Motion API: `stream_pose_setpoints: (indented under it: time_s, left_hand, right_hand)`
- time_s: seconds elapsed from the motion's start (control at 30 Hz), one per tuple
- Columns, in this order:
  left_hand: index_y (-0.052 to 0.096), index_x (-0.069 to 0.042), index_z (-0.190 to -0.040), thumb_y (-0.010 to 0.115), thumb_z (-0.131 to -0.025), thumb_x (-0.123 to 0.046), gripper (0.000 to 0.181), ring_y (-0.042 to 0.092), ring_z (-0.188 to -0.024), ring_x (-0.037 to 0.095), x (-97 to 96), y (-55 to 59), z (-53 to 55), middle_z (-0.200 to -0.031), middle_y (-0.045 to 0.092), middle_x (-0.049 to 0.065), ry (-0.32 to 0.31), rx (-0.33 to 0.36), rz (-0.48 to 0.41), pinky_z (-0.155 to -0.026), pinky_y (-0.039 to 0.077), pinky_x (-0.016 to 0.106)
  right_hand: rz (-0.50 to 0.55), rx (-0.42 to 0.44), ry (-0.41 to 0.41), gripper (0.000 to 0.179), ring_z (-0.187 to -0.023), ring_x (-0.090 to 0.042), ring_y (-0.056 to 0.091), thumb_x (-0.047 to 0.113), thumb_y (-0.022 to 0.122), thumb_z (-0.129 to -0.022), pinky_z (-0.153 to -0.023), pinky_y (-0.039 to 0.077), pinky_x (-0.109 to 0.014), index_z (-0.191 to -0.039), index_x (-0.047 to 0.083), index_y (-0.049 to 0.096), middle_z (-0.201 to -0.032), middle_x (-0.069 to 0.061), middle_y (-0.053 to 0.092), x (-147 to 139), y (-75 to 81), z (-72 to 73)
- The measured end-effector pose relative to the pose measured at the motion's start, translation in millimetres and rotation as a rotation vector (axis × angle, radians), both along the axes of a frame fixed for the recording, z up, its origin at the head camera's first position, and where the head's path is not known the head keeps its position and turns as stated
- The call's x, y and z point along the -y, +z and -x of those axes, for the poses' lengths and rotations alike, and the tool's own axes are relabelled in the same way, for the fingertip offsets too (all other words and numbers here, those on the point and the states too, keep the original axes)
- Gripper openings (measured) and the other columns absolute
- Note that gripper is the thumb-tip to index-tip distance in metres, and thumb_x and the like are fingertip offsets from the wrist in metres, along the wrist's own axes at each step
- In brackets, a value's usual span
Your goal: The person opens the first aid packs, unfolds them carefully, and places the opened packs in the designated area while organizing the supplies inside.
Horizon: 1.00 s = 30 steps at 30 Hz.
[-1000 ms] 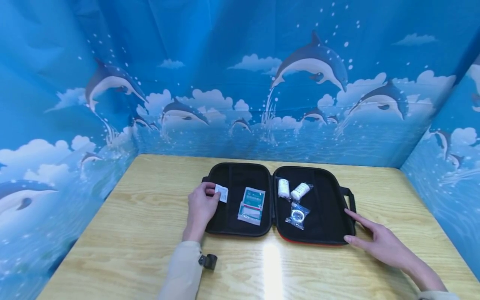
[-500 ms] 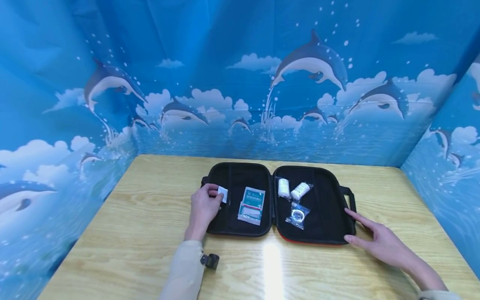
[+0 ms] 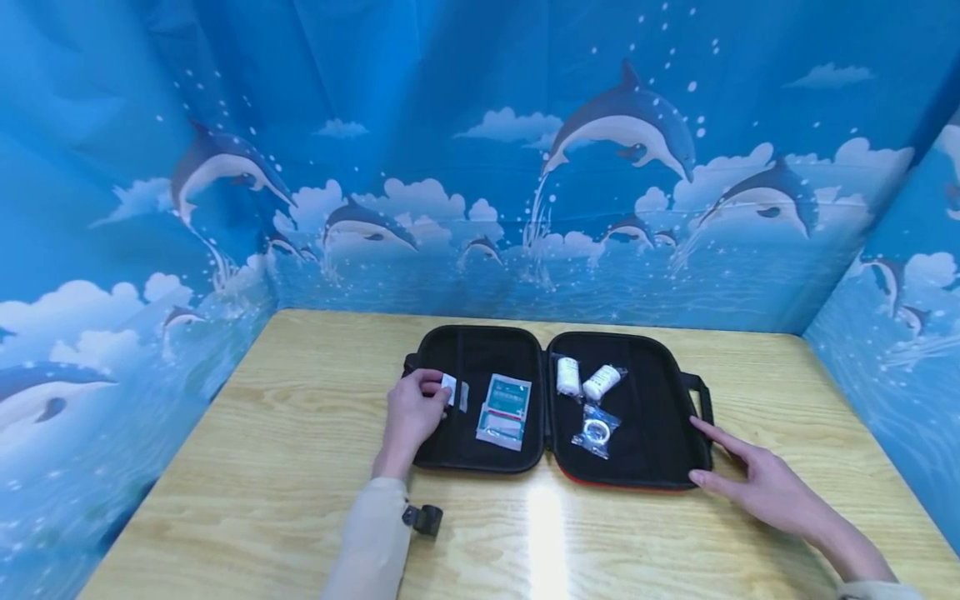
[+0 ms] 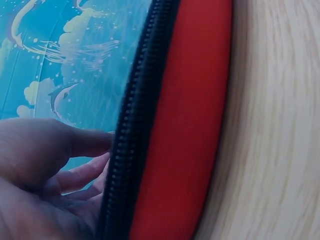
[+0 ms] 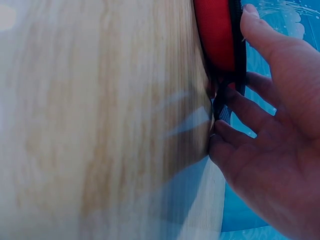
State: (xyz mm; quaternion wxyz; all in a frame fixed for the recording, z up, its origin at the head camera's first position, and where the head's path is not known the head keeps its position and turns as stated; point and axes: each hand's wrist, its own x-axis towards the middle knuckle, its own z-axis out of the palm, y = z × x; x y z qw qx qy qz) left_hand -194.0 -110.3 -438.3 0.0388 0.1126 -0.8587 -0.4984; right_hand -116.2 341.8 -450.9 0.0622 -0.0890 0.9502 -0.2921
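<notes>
A black-lined case with a red outer shell lies unfolded flat on the table. My left hand pinches a small white packet between thumb and fingers over the case's left half. The packet runs beneath a dark strap, its far end showing on the other side. In the left wrist view, the red side and zipper hide the packet. My right hand rests against the right half's outer edge near the black handle, thumb at the front corner, fingers extended.
Green-and-white packets lie in the left half. Two wrapped white rolls and a bagged white ring-shaped roll sit in the right half. A dolphin-print curtain surrounds the wooden table.
My left hand has slid slightly right with the small white packet, and the packet's far end now shows past the strap. The right hand stays in place.
</notes>
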Motion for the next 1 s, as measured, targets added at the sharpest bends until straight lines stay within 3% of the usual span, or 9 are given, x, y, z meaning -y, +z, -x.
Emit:
stream_pose_setpoints:
  time_s: [0.2, 0.4, 0.63, 1.0]
  left_hand:
    - [0.068, 0.0, -0.121, 0.07, -0.095, -0.01, 0.028, 0.071, -0.069, 0.015, -3.0, -1.6, 0.0, -0.102, 0.074, 0.015, -0.071, 0.054, 0.068, -0.073, 0.06, 0.032]
    - [0.072, -0.001, -0.116, 0.073, -0.092, -0.015, 0.028, 0.069, -0.096, 0.026, -5.4, -3.8, 0.1, -0.097, 0.076, 0.012, -0.103, 0.013, 0.17, -0.091, 0.053, 0.044]
    - [0.069, -0.004, -0.122, 0.074, -0.092, -0.016, 0.033, 0.069, -0.096, 0.026, -8.8, -4.2, 1.7, -0.096, 0.075, 0.01, -0.099, 0.04, 0.153, -0.09, 0.053, 0.045]
    - [0.061, -0.01, -0.135, 0.074, -0.093, -0.019, 0.044, 0.068, -0.103, 0.029, -17.3, -4.6, 2.2, -0.111, 0.071, 0.016, -0.084, 0.11, 0.146, -0.091, 0.054, 0.047]
  right_hand:
    - [0.0, 0.008, -0.005, 0.079, -0.134, -0.061, 0.045, 0.046, 0.073, -0.093, -0.094, 0.045, -0.071, -0.16, 0.026, 0.037, -0.148, -0.039, 0.046, 0.2, 0.1, -0.7]
    - [0.006, 0.01, -0.001, 0.078, -0.134, -0.061, 0.045, 0.046, 0.072, -0.094, -0.094, 0.045, -0.071, -0.16, 0.025, 0.036, -0.149, -0.039, 0.045, 0.1, 0.7, -0.5]
    - [0.005, 0.011, 0.002, 0.078, -0.134, -0.061, 0.044, 0.045, 0.072, -0.094, -0.094, 0.045, -0.071, -0.16, 0.025, 0.036, -0.149, -0.039, 0.045, 0.1, 1.1, -0.4]
    - [0.008, 0.021, 0.0, 0.078, -0.135, -0.06, 0.043, 0.046, 0.071, -0.094, -0.095, 0.045, -0.071, -0.161, 0.026, 0.035, -0.151, -0.038, 0.044, 0.1, 0.9, -0.1]
